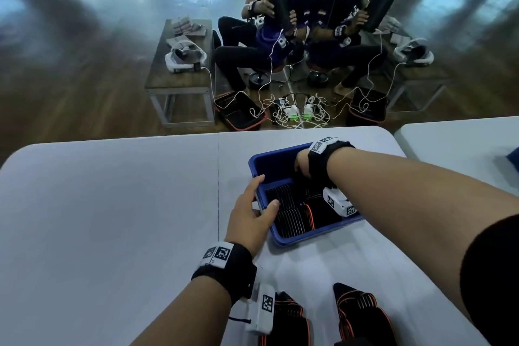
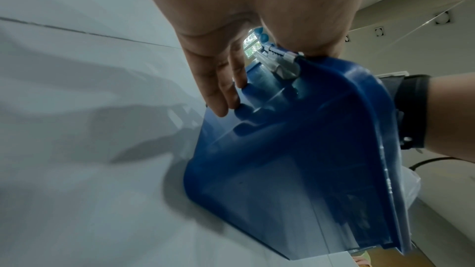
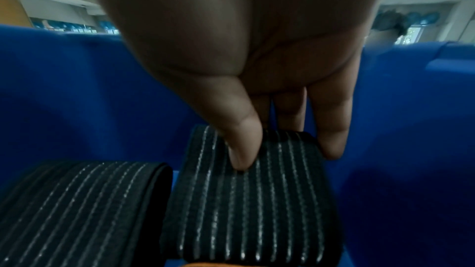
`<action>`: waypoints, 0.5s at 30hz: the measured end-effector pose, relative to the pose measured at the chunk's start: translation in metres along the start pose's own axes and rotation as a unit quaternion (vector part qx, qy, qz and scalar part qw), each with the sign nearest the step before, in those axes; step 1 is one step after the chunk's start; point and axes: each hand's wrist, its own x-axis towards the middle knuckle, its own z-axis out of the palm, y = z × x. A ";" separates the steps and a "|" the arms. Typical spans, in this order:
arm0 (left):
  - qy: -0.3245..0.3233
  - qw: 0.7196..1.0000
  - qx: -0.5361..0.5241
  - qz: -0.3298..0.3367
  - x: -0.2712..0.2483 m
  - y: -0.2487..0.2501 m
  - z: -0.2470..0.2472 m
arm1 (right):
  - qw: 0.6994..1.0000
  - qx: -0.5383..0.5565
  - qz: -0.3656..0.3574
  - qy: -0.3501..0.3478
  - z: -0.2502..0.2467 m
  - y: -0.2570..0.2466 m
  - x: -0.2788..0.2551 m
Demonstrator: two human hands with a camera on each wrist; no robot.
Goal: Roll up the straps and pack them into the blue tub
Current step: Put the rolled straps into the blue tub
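Observation:
The blue tub point(image 1: 276, 159) stands on the white table point(image 1: 112, 205), right of centre. Several rolled black straps point(image 1: 292, 219) with pale stripes lie inside it, some edged in orange. My left hand point(image 1: 265, 194) grips the tub's left rim, thumb inside and fingers point(image 2: 221, 92) on the outer wall point(image 2: 282, 170). My right hand point(image 1: 303, 170) reaches down into the far end of the tub. There its thumb and fingers point(image 3: 331, 143) pinch a rolled strap point(image 3: 252, 210) that stands beside another roll point(image 3: 77, 200). Two unrolled straps point(image 1: 286, 317) point(image 1: 359, 314) lie at the table's near edge.
A second white table point(image 1: 455, 143) stands to the right, with something blue point(image 1: 512, 157) at the frame edge. Beyond the table's far edge are a wooden floor, tangled white cables point(image 1: 292, 112), a bench point(image 1: 182, 64) and seated people.

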 end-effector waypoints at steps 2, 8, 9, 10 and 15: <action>0.001 1.000 -0.001 0.000 -0.001 0.001 0.000 | 1.000 -0.013 -0.004 -0.003 0.002 -0.002 0.007; 0.002 1.000 -0.001 -0.005 -0.001 0.001 0.000 | 0.999 -0.028 -0.010 -0.019 0.008 -0.010 0.039; 0.002 1.000 0.000 -0.005 -0.001 0.001 0.000 | 0.999 -0.036 -0.002 -0.025 0.002 -0.014 0.030; 0.001 1.000 0.000 -0.007 -0.001 0.002 0.000 | 0.998 -0.049 0.000 -0.031 0.000 -0.016 0.026; 0.003 1.000 -0.004 -0.011 -0.002 0.002 0.000 | 0.995 -0.081 -0.037 -0.033 0.017 0.005 0.071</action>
